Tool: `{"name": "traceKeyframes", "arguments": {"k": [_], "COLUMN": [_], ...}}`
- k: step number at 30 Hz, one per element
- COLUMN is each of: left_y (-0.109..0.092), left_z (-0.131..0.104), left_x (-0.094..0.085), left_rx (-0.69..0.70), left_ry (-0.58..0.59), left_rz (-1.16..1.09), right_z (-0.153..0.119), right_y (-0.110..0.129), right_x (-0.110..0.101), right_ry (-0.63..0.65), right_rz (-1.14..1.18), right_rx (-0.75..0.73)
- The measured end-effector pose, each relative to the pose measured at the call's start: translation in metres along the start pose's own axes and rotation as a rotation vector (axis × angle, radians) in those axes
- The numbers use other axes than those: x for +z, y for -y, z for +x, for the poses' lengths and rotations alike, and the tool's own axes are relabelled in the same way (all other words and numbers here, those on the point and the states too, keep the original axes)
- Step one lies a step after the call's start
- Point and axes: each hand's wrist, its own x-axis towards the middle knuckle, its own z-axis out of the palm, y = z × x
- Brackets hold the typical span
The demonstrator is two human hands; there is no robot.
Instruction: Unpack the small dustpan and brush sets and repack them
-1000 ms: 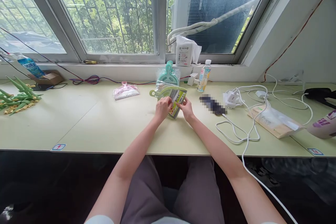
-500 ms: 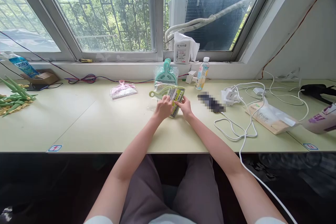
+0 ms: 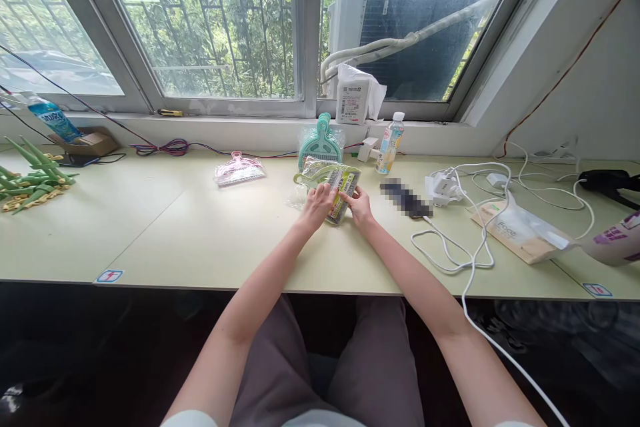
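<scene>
A green mini dustpan and brush set (image 3: 344,182) in a clear plastic bag is held tilted just above or on the tabletop, in front of me. Its yellow-green label faces up, and its handle points left. My left hand (image 3: 319,207) lies over the near left side with its fingers on the label and its thumb hidden. My right hand (image 3: 359,205) pinches the right edge between thumb and fingers. Just behind is a stack of teal mini dustpans (image 3: 321,145) in plastic. Farther left lies a pink bagged set (image 3: 239,169).
On the right of the table (image 3: 165,233) lie a blurred-out phone (image 3: 406,199), white cables (image 3: 450,267), chargers (image 3: 443,187) and a tissue pack (image 3: 523,230). A drink bottle (image 3: 390,145) stands near the sill. Green aloe-like leaves (image 3: 33,177) lie far left.
My left fingers have stretched out a little over the label. The bagged set stays in both hands. The whole view has tilted slightly.
</scene>
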Motion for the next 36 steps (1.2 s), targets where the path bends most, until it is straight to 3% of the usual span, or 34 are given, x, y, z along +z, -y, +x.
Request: {"name": "traceKeyframes", "arguments": {"k": [9,13,17,19,20,23,24,26,28,30,32,34,36], "left_y": [-0.013,-0.014,-0.019,-0.024,-0.025,-0.025,-0.024,-0.020,-0.020,-0.023,-0.029,-0.032,-0.029], "left_z": [-0.003,-0.003,-0.006,-0.007,-0.006,0.000,0.003,0.007,0.008,0.006,0.002,0.000,0.001], "left_x": [-0.008,-0.007,-0.003,-0.003,-0.003,-0.007,-0.008,-0.009,-0.005,0.002,0.011,0.017,0.017], "left_rx": [0.043,0.048,0.099,0.067,0.004,-0.350,-0.479,-0.646,-0.669,-0.631,-0.609,-0.589,-0.580], "left_ry": [0.150,0.125,0.094,-0.030,-0.145,-0.532,-0.593,-0.525,-0.299,-0.053,0.100,0.099,-0.027], "left_rz": [0.477,0.415,0.142,-0.042,-0.137,-0.493,-0.659,-1.042,-1.368,-1.528,-1.557,-1.532,-1.488], "right_z": [0.001,0.002,0.004,0.004,0.005,0.005,0.005,0.004,0.004,0.004,0.005,0.007,0.007], "right_y": [-0.002,0.000,0.004,0.007,0.009,0.012,0.012,0.012,0.011,0.010,0.012,0.013,0.013], "right_x": [-0.002,-0.002,-0.003,-0.005,-0.005,-0.004,-0.003,0.000,0.002,0.002,-0.001,-0.003,-0.003], "right_ry": [0.017,-0.052,-0.121,-0.152,-0.164,-0.164,-0.149,-0.104,-0.074,-0.084,-0.118,-0.140,-0.142], "right_rz": [0.016,0.050,0.110,0.126,0.136,0.185,0.209,0.252,0.275,0.273,0.259,0.247,0.249], "right_rx": [0.013,-0.021,-0.077,-0.098,-0.105,-0.105,-0.095,-0.059,-0.021,-0.005,-0.019,-0.046,-0.058]}}
